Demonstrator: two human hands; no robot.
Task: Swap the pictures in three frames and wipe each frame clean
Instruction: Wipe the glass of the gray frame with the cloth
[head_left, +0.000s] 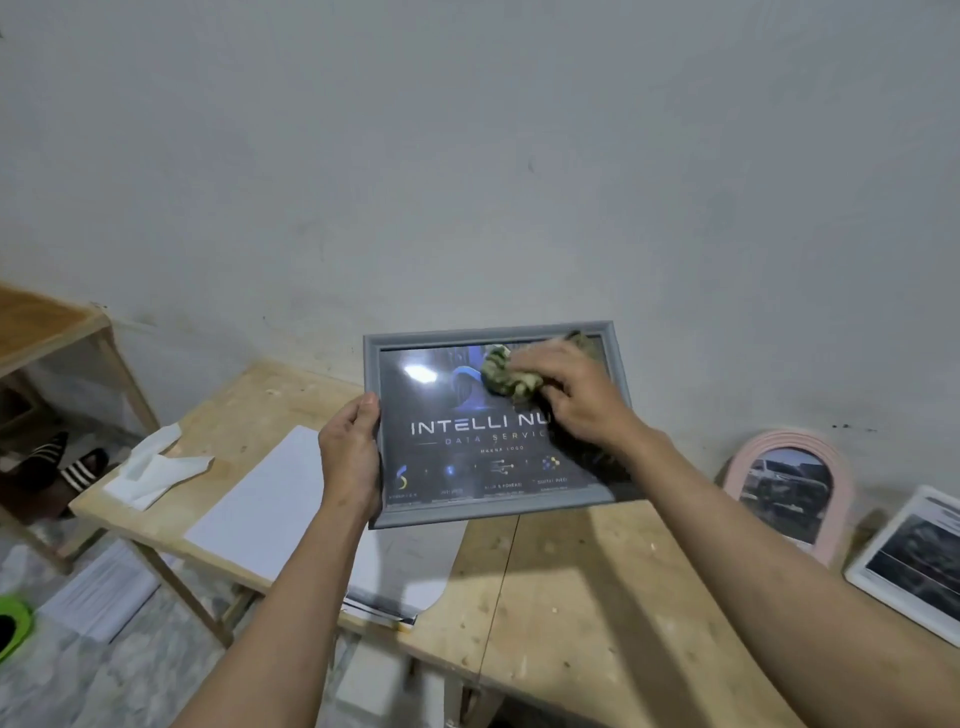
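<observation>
The left hand (349, 457) is clamping the left edge of the grey frame (493, 423), holding it tilted up above the bench (571, 597), while the right hand (576, 400) is pressing a bunched greenish cloth (506, 376) against the upper middle of the glass. A dark poster with white lettering is sitting inside this frame, so its picture appears to be in place already and the wiping is what is going on now. Three frames are showing in all: the grey one in the hands, a pink arched frame (792, 491) leaning against the wall at the right, and a white frame (909, 561) lying just beside it. Both of those are holding pictures, though whether they have been swapped or wiped cannot be told. One white sheet (260, 501) and one crumpled tissue (153, 465) are lying on the bench to the left, and one cloth is in use.
</observation>
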